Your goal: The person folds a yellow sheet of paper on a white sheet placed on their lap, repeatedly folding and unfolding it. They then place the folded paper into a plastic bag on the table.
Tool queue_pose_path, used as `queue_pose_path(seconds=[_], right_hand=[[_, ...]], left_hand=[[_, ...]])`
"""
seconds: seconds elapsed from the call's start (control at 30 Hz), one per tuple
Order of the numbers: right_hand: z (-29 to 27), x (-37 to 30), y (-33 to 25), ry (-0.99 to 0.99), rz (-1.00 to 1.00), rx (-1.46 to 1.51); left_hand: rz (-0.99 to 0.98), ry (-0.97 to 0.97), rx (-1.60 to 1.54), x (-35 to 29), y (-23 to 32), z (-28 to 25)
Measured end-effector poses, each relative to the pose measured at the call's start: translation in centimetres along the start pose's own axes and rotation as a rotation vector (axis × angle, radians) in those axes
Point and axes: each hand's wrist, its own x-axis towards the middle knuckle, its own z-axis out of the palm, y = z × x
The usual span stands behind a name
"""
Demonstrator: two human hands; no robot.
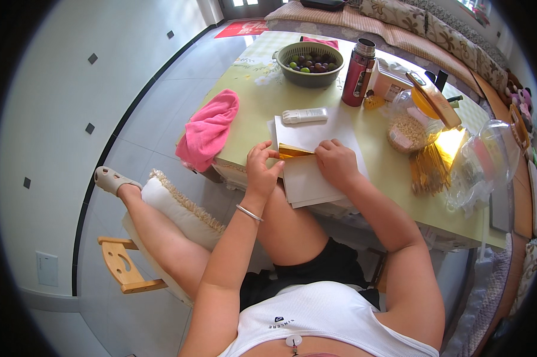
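A small folded piece of gold foil paper (pixel 293 151) lies between my two hands, over a stack of white paper sheets (pixel 309 179) at the table's near edge. My left hand (pixel 261 171) holds its left end, thumb and fingers curled at the edge. On its right end, the fingers of my right hand (pixel 335 163) are bent and pressed down, hiding that corner. Just beyond, a white tube-shaped container (pixel 305 115) rests on the sheets. More gold foil sheets (pixel 430 169) lie in a shiny pile to the right.
A pink cloth (pixel 212 128) hangs over the table's left corner. Farther back stand a colander of grapes (pixel 309 64) and a red thermos (pixel 358 74). At right are a clear jar (pixel 406 132) of small pale pieces, a cardboard box (pixel 392 80) and a clear plastic bag (pixel 480 160).
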Motion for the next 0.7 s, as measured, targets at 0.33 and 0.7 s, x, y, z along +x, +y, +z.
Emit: queue_pose_path(seconds=[0.33,0.7], right_hand=[[0.1,-0.2,0.2,-0.011,-0.001,-0.028],[-0.2,-0.3,0.1,-0.015,-0.005,-0.025]], left_hand=[[0.412,0.188,0.492,0.3,4.9,1.0],[0.426,0.140,0.649,-0.1,3.5,0.9]])
